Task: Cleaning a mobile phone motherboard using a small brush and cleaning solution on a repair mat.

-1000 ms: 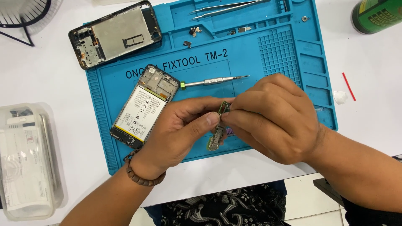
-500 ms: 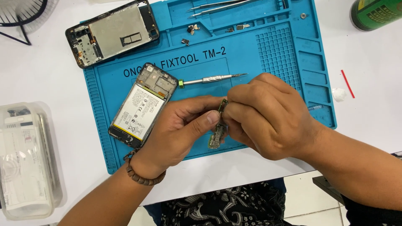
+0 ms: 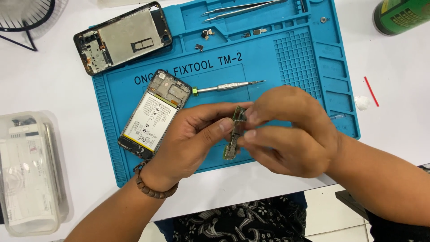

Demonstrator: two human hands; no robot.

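Observation:
My left hand (image 3: 188,141) and my right hand (image 3: 289,132) meet over the front of a blue repair mat (image 3: 286,58). Between their fingertips stands a small green circuit board (image 3: 234,134), held on edge; both hands pinch it, the left from the left side, the right from the right. Left of my left hand an opened phone (image 3: 152,114) lies with its white battery showing. A silver screwdriver (image 3: 224,87) with a green cap rests on the mat just above the hands.
A second phone frame (image 3: 123,36) lies at the mat's upper left corner. Tweezers (image 3: 242,7) and several tiny metal parts (image 3: 207,34) sit in the mat's top trays. A green can (image 3: 401,15) stands top right, a clear plastic box (image 3: 31,172) at left.
My right hand's fingers have shifted lower along the board and loosened their curl; the board stays upright between both hands. Nothing else on the mat has moved.

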